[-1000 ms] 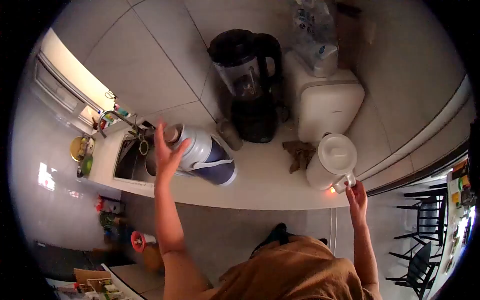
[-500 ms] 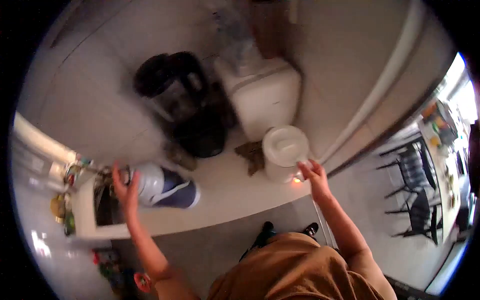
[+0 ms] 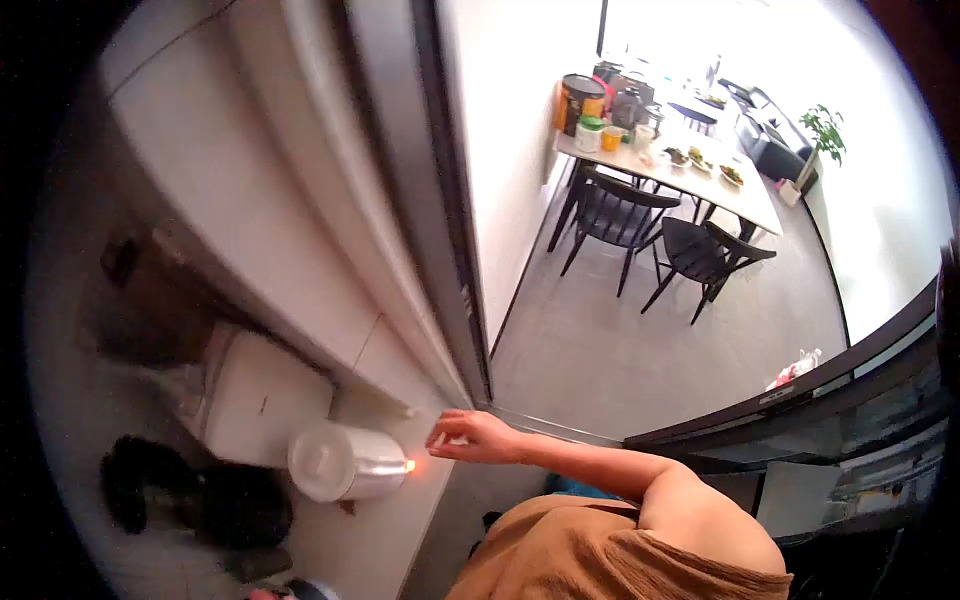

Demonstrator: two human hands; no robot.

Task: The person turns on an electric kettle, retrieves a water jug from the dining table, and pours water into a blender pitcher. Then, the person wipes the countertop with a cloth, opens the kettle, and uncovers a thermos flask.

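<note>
A white electric kettle [image 3: 340,462] with its lid on stands on the counter, an orange light glowing at its lower edge. My right hand [image 3: 472,437] hangs in the air to its right, apart from it, fingers loosely curved and nothing between them. At the bottom edge, the top of a white and dark jug [image 3: 312,590] just shows. A blurred pinkish sliver beside it looks like part of my left hand [image 3: 264,595]; its fingers are cut off by the frame.
A white box-shaped container [image 3: 268,395] and a black appliance [image 3: 240,505] stand behind the kettle on the counter [image 3: 365,540]. Past a doorway frame [image 3: 470,330] are black chairs [image 3: 620,215] and a dining table [image 3: 740,195] bearing dishes and containers.
The view has swung right, toward the doorway and dining table. My right hand has come off the kettle's handle. My left hand and the jug have slid almost out of view.
</note>
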